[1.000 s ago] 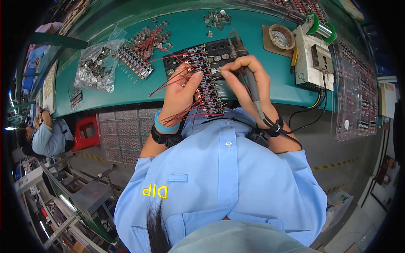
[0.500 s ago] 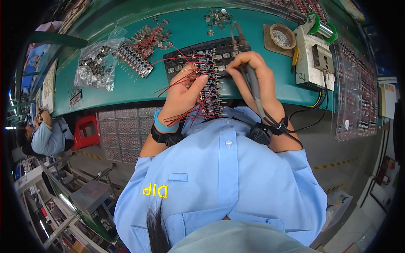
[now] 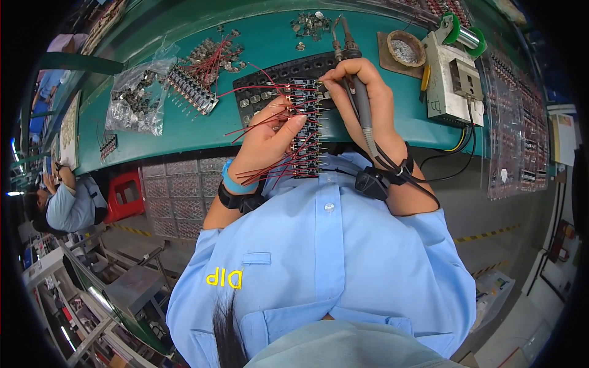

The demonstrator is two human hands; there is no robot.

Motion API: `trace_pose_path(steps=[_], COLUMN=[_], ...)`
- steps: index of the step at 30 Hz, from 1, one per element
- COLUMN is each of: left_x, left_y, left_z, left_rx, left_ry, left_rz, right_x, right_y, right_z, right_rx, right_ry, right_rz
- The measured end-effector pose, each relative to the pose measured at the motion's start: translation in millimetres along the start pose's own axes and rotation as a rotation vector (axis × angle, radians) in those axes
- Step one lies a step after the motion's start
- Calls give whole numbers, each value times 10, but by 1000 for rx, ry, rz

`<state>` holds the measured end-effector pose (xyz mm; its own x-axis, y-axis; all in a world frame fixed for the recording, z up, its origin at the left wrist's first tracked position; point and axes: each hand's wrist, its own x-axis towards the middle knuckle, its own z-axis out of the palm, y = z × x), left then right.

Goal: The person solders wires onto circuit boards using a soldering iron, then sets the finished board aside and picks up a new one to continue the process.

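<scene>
My left hand [image 3: 265, 142] is closed on a long strip of small circuit boards [image 3: 305, 140], its thumb on the strip's left edge. Thin red wires [image 3: 268, 170] fan out from that edge, and short metal leads stick out on the right. In my right hand [image 3: 381, 105] is a soldering iron [image 3: 362, 105], its bent tip pointing away from me above the table. My right thumb and forefinger meet at the strip's far right corner; whether they pinch a small part there I cannot tell. Under the strip's far end lies a black slotted tray [image 3: 250, 114] holding shiny metal pieces.
On the green table [image 3: 202, 132] lie a plastic bag of metal parts [image 3: 138, 101], another board strip [image 3: 191, 90] and loose metal pieces [image 3: 311, 24]. A round solder-bead dish [image 3: 405, 49], a soldering station [image 3: 451, 80] and a solder wire spool [image 3: 469, 38] stand right. A co-worker [image 3: 73, 202] sits far left.
My right hand and the iron have shifted slightly away from me, with thumb and forefinger now at the strip's far corner. The strip sits slightly nearer me in my left hand.
</scene>
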<state>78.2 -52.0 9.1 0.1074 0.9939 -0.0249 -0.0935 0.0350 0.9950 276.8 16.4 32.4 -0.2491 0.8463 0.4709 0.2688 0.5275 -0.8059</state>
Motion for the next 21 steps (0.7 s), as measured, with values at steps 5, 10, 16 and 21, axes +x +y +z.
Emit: trace_pose_path(steps=[5,10,16,21], left_x=[-9,-7,0,-92], left_y=[34,89,172,87], left_z=[-14,-63,-112,-507], left_rx=[18,-18,-82,-131], left_ry=[36,66,167,285], left_rz=[-63,-73,-119,-114], right_x=[-35,-23,-37,-129], right_y=[-19,-4,27,-28], right_z=[41,30,13,-79], right_rx=[-67,186,174,242], right_ry=[13,149,54,-38], right_rz=[-84,87,29,-37])
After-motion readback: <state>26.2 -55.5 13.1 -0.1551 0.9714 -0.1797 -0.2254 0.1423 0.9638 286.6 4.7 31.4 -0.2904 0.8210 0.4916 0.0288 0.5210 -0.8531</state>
